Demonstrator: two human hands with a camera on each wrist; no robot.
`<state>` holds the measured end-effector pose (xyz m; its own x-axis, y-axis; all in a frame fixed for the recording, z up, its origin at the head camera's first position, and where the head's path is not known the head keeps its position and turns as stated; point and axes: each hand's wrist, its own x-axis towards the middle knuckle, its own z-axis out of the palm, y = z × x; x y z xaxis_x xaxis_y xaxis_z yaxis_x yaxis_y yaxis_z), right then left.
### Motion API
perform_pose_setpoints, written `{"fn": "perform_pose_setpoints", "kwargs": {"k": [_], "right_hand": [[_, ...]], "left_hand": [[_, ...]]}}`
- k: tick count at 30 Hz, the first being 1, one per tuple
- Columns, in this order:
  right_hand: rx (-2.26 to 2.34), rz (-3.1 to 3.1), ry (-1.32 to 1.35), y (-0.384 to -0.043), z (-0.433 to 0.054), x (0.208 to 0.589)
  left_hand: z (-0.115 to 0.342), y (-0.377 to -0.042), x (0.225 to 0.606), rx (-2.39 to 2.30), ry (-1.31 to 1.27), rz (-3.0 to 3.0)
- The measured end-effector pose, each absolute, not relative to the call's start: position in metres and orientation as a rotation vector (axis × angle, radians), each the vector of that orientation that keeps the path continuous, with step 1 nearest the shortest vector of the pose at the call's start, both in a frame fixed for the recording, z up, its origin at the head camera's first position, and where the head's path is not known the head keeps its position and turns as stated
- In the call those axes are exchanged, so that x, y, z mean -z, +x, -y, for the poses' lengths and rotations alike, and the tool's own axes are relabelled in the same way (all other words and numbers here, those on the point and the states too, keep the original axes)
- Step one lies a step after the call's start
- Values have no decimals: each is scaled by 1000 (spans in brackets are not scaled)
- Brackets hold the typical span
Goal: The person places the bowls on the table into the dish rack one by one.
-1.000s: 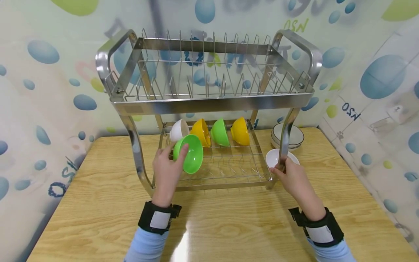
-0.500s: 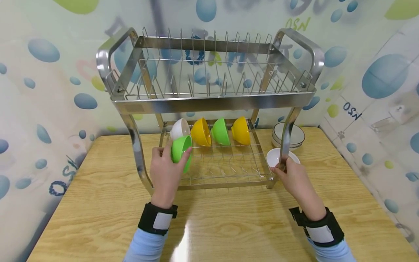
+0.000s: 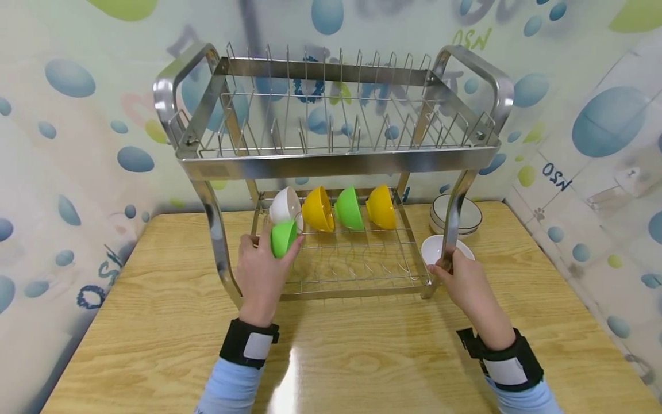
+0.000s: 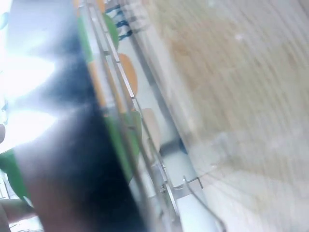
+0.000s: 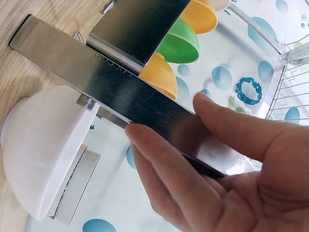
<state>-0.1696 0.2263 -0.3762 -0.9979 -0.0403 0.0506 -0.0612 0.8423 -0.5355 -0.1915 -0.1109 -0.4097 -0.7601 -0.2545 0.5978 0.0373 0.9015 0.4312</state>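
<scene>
My left hand (image 3: 261, 279) grips a small green bowl (image 3: 283, 238) between thumb and fingers, on the left side of the rack's lower tier (image 3: 351, 296). Just behind it a white bowl (image 3: 284, 206) stands tilted on its side. To the right follow a yellow bowl (image 3: 318, 210), another green bowl (image 3: 349, 209) and a second yellow bowl (image 3: 381, 207), tipped the same way. With my right hand (image 3: 468, 282) I hold the rack's front right leg (image 5: 145, 106), thumb on one side and fingers on the other. A blurred metal bar (image 4: 72, 121) blocks much of the left wrist view.
The dish rack's upper tier (image 3: 336, 164) overhangs the bowls, with upright wires. Beside the right leg a white bowl (image 3: 431, 248) sits on the wooden table (image 3: 362, 356). Behind it stand stacked dark-rimmed bowls (image 3: 462, 213). A patterned wall (image 3: 103, 190) backs the table.
The green bowl in my left hand has turned from its inside showing to its outer side showing, and moved slightly left and back. My right hand stays on the leg.
</scene>
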Motion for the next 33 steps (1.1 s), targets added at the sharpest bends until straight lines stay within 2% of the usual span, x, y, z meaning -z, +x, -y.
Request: {"fn": "perform_pose_setpoints", "kwargs": {"k": [12, 33], "right_hand": [[-884, 2981, 82, -169, -226, 376], [-885, 2996, 60, -170, -226, 377]], "left_hand": [[111, -194, 419, 550, 174, 2412], [108, -189, 412, 547, 236, 2554]]}}
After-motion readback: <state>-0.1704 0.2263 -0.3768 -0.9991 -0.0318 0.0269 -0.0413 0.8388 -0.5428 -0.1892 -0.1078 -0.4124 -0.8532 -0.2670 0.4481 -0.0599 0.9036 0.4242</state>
